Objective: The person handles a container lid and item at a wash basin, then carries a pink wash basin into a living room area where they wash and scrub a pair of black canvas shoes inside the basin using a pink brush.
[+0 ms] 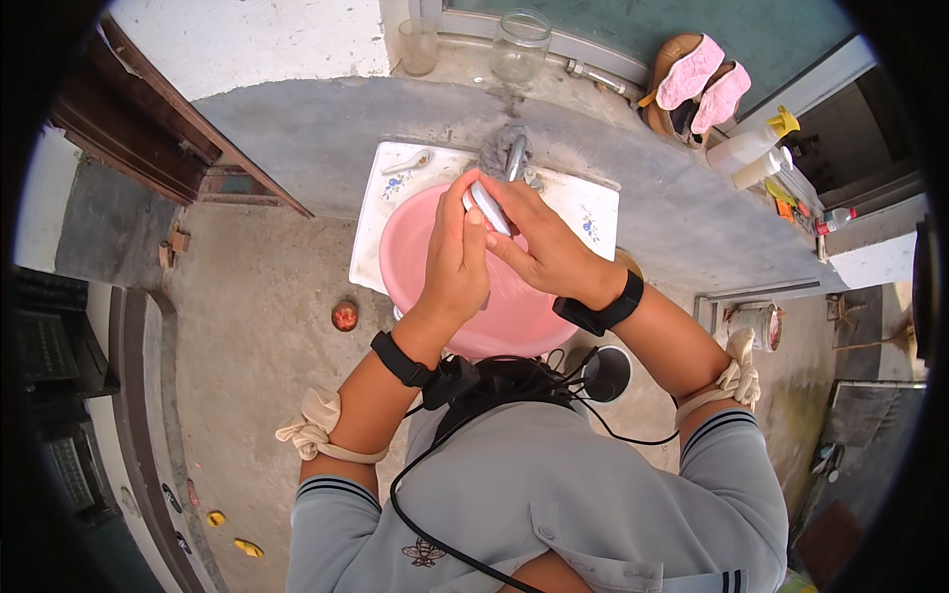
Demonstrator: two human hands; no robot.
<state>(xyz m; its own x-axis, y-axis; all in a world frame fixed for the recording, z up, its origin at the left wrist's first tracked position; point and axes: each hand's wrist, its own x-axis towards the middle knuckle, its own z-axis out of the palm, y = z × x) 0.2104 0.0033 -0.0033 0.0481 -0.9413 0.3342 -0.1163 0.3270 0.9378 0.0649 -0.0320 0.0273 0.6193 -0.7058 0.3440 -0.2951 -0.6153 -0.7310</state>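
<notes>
My left hand point(455, 257) and my right hand point(544, 247) are raised together over a pink basin point(415, 282), both gripping a small white oblong object point(486, 208) between their fingers; what it is exactly I cannot tell. The basin sits at a white sink point(376, 227) with blue flower patterns. Just beyond my hands is a metal tap point(516, 156), with a grey tangled clump beside it. A small white item point(415, 160) lies on the sink's back left corner.
The back ledge holds two glass jars point(519, 49), brown shoes with pink tops point(692, 79) and bottles point(736, 153). A wooden door point(138, 119) is at left. A reddish pot point(344, 315) and yellow slippers point(247, 547) are on the floor point(227, 376). A bucket point(751, 326) stands at right.
</notes>
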